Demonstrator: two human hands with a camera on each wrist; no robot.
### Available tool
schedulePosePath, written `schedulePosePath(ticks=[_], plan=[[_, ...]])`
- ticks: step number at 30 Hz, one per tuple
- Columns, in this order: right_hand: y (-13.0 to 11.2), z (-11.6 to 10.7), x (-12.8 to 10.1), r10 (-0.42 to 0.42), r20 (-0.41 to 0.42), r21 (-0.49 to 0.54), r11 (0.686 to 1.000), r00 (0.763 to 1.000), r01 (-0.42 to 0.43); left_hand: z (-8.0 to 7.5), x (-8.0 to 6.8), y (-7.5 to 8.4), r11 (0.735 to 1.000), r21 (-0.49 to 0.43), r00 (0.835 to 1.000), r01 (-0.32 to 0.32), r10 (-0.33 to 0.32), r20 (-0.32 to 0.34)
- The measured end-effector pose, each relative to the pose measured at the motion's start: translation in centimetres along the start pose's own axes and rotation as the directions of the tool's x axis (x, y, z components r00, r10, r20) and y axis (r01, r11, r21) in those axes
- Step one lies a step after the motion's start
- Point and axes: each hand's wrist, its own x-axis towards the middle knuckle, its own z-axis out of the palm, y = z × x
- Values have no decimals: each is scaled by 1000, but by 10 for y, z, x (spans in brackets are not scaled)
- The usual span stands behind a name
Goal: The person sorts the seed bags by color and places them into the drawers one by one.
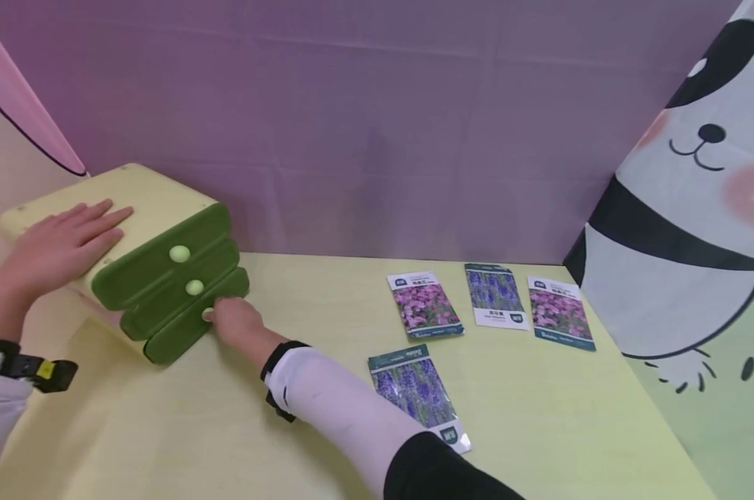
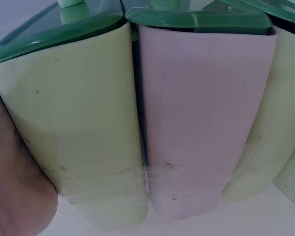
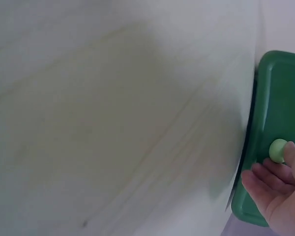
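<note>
A small cabinet (image 1: 155, 198) with a pale yellow top and three green drawer fronts stands tilted at the table's left. My left hand (image 1: 71, 236) lies flat on its top, fingers straight. My right hand (image 1: 223, 319) reaches across to the bottom drawer (image 1: 177, 333) and pinches its light green knob (image 1: 207, 314). In the right wrist view the knob (image 3: 278, 150) sits between the thumb and fingers of my right hand (image 3: 280, 169) on the green drawer front (image 3: 280, 98). The left wrist view shows the cabinet's underside, with yellow (image 2: 73, 123) and pink (image 2: 201, 113) drawer bodies, and my palm (image 2: 14, 196) at the edge.
Several flower seed packets lie on the yellow table (image 1: 302, 292): one purple packet (image 1: 414, 389) by my right forearm, and three more (image 1: 423, 304) (image 1: 494, 295) (image 1: 559, 312) in a row farther back. A purple backdrop and a panda-print panel (image 1: 696, 208) wall in the table.
</note>
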Motion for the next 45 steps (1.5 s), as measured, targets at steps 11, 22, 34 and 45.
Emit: schedulePosePath(ticks=[11,22,34,45], plan=[[15,-12,3,-12,-24,134,991,1000,15,5,2,2,1000,-9,999,3,-4,-38],[10,-36,13,-24,-37,494,869,999,39,3,2,-6,1000,14,1000,-1,2,-23],[5,-35,9,-51,-54,462,884,997,70,-7,14,27,996,12,976,90,-90,197],[8,-32,10,-81,-79,499,860,994,110,-5,15,24,995,3,977,97,-96,191]])
